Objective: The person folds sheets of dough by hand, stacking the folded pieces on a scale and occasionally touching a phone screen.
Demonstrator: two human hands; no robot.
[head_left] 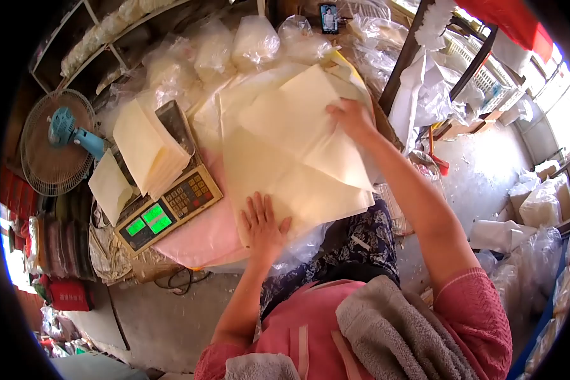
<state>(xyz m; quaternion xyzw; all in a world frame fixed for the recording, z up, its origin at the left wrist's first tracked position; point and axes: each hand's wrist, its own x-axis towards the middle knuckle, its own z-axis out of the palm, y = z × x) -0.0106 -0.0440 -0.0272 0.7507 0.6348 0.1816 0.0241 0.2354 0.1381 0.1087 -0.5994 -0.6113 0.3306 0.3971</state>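
Note:
A loose pile of thin cream sheets lies in front of me, its layers fanned at different angles. My left hand rests flat on the near left corner of the pile, fingers spread. At the far right edge, my right hand has its thumb and fingers closed on the top cream sheet; part of that grip is hidden. Left of the pile is a digital scale with green lit displays. A folded stack of cream sheets sits on the scale.
Filled clear plastic bags line the back of the work surface. A fan stands at the left, and a phone is propped at the back. Pink material shows under the sheets. Wrapped bundles sit on the right.

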